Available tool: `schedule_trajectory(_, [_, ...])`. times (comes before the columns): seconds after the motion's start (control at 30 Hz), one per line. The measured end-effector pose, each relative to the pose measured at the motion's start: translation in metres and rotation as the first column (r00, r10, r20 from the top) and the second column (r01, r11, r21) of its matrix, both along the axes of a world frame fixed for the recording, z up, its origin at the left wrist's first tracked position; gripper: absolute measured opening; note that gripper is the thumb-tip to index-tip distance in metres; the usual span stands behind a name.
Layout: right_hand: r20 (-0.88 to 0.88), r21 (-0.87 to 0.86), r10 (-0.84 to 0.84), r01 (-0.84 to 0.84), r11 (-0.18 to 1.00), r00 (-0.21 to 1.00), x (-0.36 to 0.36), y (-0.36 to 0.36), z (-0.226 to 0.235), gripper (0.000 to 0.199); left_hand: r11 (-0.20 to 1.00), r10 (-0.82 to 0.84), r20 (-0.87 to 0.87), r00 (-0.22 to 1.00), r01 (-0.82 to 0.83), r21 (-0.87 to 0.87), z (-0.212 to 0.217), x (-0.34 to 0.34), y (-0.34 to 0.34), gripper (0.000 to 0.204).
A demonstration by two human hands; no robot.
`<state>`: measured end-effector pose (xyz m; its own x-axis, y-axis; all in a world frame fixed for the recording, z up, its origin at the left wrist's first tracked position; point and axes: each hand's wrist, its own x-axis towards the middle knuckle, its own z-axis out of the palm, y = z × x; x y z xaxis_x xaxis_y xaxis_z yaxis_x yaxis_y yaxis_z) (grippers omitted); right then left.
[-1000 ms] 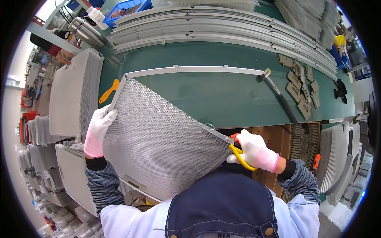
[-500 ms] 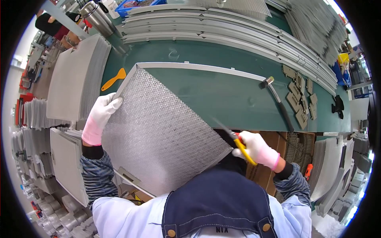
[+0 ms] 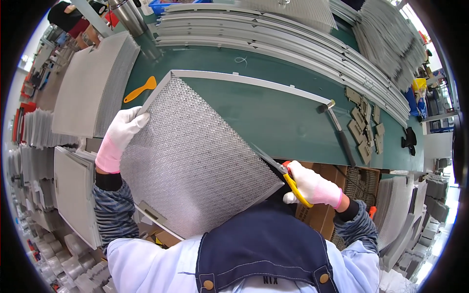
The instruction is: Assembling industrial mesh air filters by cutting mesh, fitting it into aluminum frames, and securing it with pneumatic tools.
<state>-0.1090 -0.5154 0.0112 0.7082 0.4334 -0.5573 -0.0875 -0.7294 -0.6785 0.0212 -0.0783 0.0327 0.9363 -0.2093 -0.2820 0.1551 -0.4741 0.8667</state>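
A silvery woven metal mesh sheet is tilted in front of me, with one slanting edge running down toward my right hand. A thin white metal frame borders its left side and runs along the far side, apart from that slanting edge. My left hand, in a white and pink glove, is closed on the frame and mesh at the left edge. In my gloved right hand is a pair of scissors with red and yellow handles. Their blades lie at the slanting mesh edge, pointing up and left; how far apart they are is unclear.
On the green table lie an orange scraper, a hammer and several beige plates. Long metal strips are stacked across the back. Panel stacks stand at left. A steel thermos is at the back left.
My right hand has shifted slightly left, bringing the scissor blades to the mesh edge. The mesh, frame and left hand have moved slightly in view, along with the whole scene.
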Motion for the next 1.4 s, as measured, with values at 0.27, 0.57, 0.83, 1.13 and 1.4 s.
schedule_trajectory(0.27, [0.305, -0.065, 0.070, -0.052, 0.997, 0.950, 0.013, 0.020, 0.000, 0.079, 0.999, -0.013, -0.034, 0.999, 0.011, -0.053, 0.010, -0.004, -0.009, 0.028])
schedule_trajectory(0.57, [0.369, -0.128, -0.022, 0.074, 0.989, 0.929, 0.006, 0.037, -0.014, 0.080, 0.999, -0.026, -0.041, 0.999, 0.024, -0.048, 0.005, 0.001, -0.007, 0.024])
schedule_trajectory(0.83, [0.461, -0.100, -0.051, 0.108, 0.989, 0.886, 0.002, 0.036, -0.030, 0.068, 1.000, 0.001, -0.061, 0.998, -0.001, -0.013, 0.007, 0.002, -0.011, 0.025])
schedule_trajectory(1.13, [0.352, -0.063, -0.053, 0.080, 0.995, 0.935, 0.014, 0.029, -0.021, 0.072, 0.998, 0.007, -0.048, 0.999, -0.009, -0.055, 0.007, 0.002, -0.012, 0.027])
schedule_trajectory(1.4, [0.170, -0.029, 0.011, -0.007, 1.000, 0.985, 0.022, 0.024, 0.004, 0.072, 0.999, -0.023, -0.032, 0.999, 0.022, -0.023, 0.008, 0.003, -0.012, 0.026])
